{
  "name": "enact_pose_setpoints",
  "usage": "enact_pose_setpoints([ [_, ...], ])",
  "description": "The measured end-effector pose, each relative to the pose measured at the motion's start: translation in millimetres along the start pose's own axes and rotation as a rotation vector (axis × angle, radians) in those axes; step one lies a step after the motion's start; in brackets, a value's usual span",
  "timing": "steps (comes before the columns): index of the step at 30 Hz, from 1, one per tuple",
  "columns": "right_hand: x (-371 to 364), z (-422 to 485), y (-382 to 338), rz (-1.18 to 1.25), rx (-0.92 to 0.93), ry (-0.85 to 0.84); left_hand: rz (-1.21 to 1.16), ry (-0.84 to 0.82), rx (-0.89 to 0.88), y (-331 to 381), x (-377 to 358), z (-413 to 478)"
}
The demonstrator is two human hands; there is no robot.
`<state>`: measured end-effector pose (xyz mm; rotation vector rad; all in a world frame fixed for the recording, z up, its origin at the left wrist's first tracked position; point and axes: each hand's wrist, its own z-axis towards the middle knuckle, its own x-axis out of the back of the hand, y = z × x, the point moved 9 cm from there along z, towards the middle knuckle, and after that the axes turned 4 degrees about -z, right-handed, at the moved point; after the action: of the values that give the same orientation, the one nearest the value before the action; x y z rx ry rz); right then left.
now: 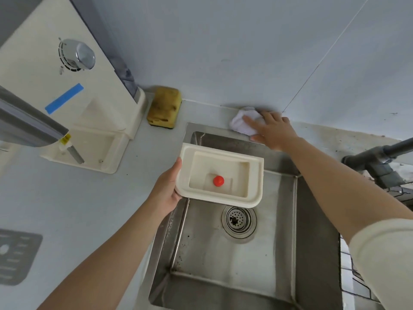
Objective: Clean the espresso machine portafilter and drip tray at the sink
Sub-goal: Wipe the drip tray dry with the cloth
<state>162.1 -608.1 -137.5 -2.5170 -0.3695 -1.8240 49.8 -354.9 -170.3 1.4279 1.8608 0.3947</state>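
My left hand (166, 189) grips the left edge of the cream drip tray (254, 175) and holds it level above the steel sink (317, 220). A red float knob (218, 180) stands in the tray's hollow. My right hand (271, 129) reaches to the back ledge of the sink and lies on a crumpled white cloth (240, 121), fingers spread over it. The cream espresso machine (55, 90) stands at the left on the counter, its tray bay bare. No portafilter is visible.
A worn yellow sponge (164, 108) leans against the wall behind the sink. The drain strainer (238, 219) lies in the sink floor. A dark faucet (380, 157) juts in from the right, above a wire rack (355, 280). A grey grate (13, 256) lies on the counter, lower left.
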Motion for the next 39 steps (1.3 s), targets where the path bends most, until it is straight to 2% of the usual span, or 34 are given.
enact_pose_setpoints([
  [4, 4, -2, -3, -0.068, -0.034, 0.078, 0.005, 0.010, 0.015, -5, 3, 3],
  [7, 8, -1, -4, -0.009, -0.067, 0.086, 0.003, 0.021, 0.017, -9, 5, 4],
  [12, 13, -13, 6, 0.556, -0.192, 0.059, 0.013, 0.023, 0.005, -11, 5, 3],
  [18, 74, -70, -19, 0.995, -0.186, 0.154, -0.027, 0.014, -0.012, -14, -7, -7],
  [20, 97, -89, -38, 1.067, -0.151, 0.201, -0.043, 0.020, -0.022, -15, -13, -12],
  [23, 112, -105, -75, 1.034, -0.082, 0.227, -0.062, -0.002, -0.045, -14, -26, -18],
  [28, 99, -117, -122, 0.640, -0.151, 0.176, -0.104, -0.082, -0.085, -12, -47, -28],
  [33, 89, -130, -154, 0.535, -0.149, 0.112, -0.119, -0.158, -0.166, -1, -56, -34],
  [39, 81, -140, -163, 0.463, -0.153, 0.029, -0.124, -0.178, -0.142, -4, -55, -39],
])
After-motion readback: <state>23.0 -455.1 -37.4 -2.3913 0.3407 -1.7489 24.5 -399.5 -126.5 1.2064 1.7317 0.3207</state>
